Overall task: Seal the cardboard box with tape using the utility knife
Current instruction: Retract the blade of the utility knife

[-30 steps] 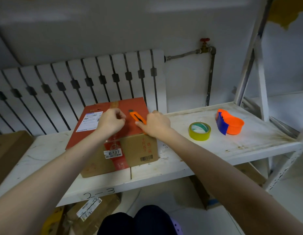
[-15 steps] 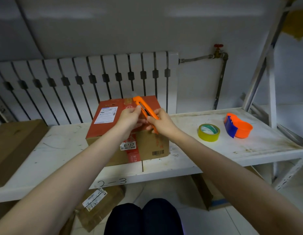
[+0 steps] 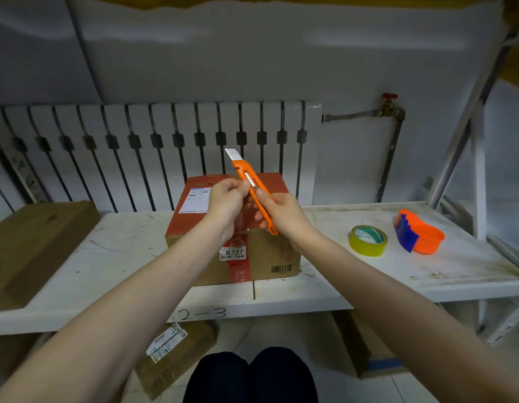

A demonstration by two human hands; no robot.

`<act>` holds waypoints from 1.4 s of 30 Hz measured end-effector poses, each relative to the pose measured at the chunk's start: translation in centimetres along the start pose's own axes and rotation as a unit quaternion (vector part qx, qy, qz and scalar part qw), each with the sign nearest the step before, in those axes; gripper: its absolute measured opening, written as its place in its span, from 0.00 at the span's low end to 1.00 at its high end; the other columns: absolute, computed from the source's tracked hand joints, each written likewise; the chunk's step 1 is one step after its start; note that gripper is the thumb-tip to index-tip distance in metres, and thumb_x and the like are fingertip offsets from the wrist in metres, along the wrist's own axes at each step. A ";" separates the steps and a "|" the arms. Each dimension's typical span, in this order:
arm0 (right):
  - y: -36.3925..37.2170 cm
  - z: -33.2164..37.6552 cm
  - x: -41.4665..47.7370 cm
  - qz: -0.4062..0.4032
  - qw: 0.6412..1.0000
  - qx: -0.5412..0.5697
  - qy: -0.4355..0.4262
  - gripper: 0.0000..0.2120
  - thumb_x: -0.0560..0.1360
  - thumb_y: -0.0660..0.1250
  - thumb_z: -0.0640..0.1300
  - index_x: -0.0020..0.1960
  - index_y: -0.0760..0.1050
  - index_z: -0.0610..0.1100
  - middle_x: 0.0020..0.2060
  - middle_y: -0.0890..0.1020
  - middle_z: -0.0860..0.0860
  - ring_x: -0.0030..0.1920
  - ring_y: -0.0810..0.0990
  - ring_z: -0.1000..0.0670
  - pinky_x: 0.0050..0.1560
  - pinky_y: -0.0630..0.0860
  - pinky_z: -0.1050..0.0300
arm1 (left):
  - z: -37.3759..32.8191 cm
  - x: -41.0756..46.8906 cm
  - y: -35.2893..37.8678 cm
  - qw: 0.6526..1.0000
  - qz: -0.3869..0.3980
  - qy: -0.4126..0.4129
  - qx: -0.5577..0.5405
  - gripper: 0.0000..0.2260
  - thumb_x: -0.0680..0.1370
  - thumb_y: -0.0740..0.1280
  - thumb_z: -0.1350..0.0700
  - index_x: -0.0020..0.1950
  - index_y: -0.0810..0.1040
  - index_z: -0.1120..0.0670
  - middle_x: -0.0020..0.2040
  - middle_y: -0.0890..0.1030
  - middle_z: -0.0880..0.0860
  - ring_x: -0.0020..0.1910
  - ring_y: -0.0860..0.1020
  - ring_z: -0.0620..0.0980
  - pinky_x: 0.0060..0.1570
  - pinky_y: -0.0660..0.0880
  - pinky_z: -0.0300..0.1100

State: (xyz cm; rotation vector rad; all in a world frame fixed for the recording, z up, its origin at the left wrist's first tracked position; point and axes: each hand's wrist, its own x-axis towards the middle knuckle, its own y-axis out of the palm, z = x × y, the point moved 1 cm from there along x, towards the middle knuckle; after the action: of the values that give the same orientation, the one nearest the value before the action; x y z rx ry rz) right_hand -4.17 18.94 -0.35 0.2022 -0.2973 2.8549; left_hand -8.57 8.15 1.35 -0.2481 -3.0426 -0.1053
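Right hand [image 3: 281,213] grips the orange plastic utility knife [image 3: 253,190], blade tilted up; left hand [image 3: 227,203] fingers pinch its slider above the red-topped cardboard box [image 3: 237,257].

One head-worn camera is looking forward and down, close over the shelf [image 3: 121,257], probably from a seated position.

Dim, even light is falling from above; wide-angle distortion is bending the edges, and motion blur is smearing the upper right.
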 end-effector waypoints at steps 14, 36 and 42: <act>-0.5 1.1 -0.6 0.046 0.999 -0.013 0.025 0.14 0.81 0.56 0.51 0.47 0.75 0.43 0.35 0.79 0.49 0.32 0.77 0.53 0.37 0.76 0.61 | -0.1 -0.2 -0.6 0.998 0.038 0.041 -0.017 0.05 0.78 0.64 0.60 0.43 0.76 0.58 0.36 0.79 0.54 0.35 0.78 0.49 0.44 0.77 0.44; -1.4 -0.1 -0.4 0.026 0.995 0.073 0.060 0.12 0.81 0.56 0.45 0.44 0.74 0.42 0.33 0.77 0.48 0.27 0.74 0.54 0.27 0.73 0.62 | -0.1 1.4 2.2 0.997 0.028 -0.057 -0.046 0.07 0.79 0.63 0.63 0.41 0.75 0.58 0.38 0.79 0.56 0.34 0.77 0.50 0.36 0.76 0.40; -2.1 -0.8 -0.2 0.042 0.995 0.079 0.035 0.12 0.82 0.55 0.45 0.46 0.73 0.42 0.35 0.77 0.48 0.31 0.75 0.53 0.31 0.74 0.63 | 0.0 1.5 3.1 0.996 0.024 -0.066 -0.047 0.08 0.78 0.63 0.63 0.40 0.75 0.58 0.38 0.79 0.56 0.36 0.77 0.50 0.38 0.76 0.41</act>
State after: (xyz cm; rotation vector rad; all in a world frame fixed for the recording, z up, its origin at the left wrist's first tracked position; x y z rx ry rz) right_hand -3.45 21.03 -0.80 0.1211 -0.0684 2.9631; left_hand -9.52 11.42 1.70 -0.3478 -3.1645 -0.2390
